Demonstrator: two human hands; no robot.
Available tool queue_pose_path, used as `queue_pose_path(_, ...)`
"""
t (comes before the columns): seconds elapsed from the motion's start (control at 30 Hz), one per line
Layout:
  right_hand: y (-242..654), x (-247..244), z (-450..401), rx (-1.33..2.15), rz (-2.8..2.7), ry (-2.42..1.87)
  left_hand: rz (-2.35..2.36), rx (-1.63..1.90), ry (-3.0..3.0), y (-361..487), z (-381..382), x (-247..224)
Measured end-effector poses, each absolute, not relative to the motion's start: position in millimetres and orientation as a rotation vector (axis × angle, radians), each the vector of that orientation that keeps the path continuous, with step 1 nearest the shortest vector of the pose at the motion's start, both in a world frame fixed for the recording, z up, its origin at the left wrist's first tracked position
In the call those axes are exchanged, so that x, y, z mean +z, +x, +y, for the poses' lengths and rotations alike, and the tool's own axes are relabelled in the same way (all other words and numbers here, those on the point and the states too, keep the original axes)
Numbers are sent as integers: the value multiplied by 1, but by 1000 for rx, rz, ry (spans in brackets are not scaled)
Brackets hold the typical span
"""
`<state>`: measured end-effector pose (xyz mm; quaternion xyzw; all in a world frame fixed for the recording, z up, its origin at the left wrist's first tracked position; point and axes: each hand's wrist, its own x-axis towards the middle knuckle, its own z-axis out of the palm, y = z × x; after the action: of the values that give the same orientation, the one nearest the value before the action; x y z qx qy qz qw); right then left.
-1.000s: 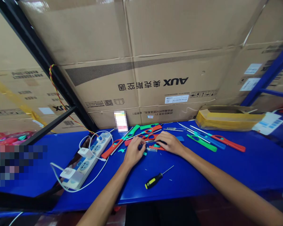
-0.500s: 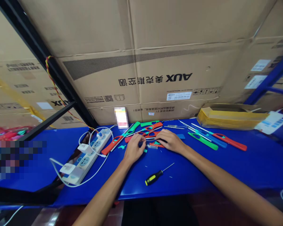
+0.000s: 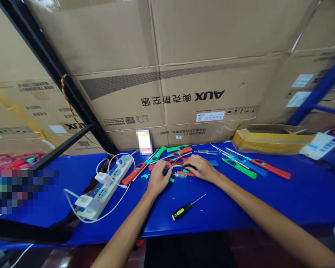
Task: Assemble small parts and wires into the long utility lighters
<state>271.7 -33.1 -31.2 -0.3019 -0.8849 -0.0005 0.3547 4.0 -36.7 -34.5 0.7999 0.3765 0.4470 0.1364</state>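
My left hand (image 3: 159,178) is curled, thumb and fingers pinched close together; what they hold is too small to make out. Opposite it, my right hand (image 3: 201,169) is bent with its fingertips drawn in over a red lighter casing (image 3: 184,173); whatever is in its fingers is hidden. A clear lighter fuel tank (image 3: 181,175) lies between the hands. Near my left hand are a green trigger (image 3: 145,176) and a small green piece (image 3: 172,180). Behind them lie several stick lighters, among them a red and green one (image 3: 136,173). A black and yellow screwdriver (image 3: 182,211) rests in front.
A white power strip (image 3: 107,191) with chargers and cables lies at left, beside a black rack post (image 3: 53,67). More lighter parts, including a red handle (image 3: 276,170), lie at right. A yellow-taped box (image 3: 270,143) stands behind them. Large cardboard (image 3: 184,82) walls the back.
The camera view has shifted slightly. Both hands stay in nearly the same place over the parts, with only slight finger movement.
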Motion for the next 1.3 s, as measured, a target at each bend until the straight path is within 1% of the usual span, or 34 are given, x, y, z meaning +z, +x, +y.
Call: queue_pose_path(1.3, 271, -33, -32, -44, -2308, -788, 1103, 1169, 2328, 1, -36, -33)
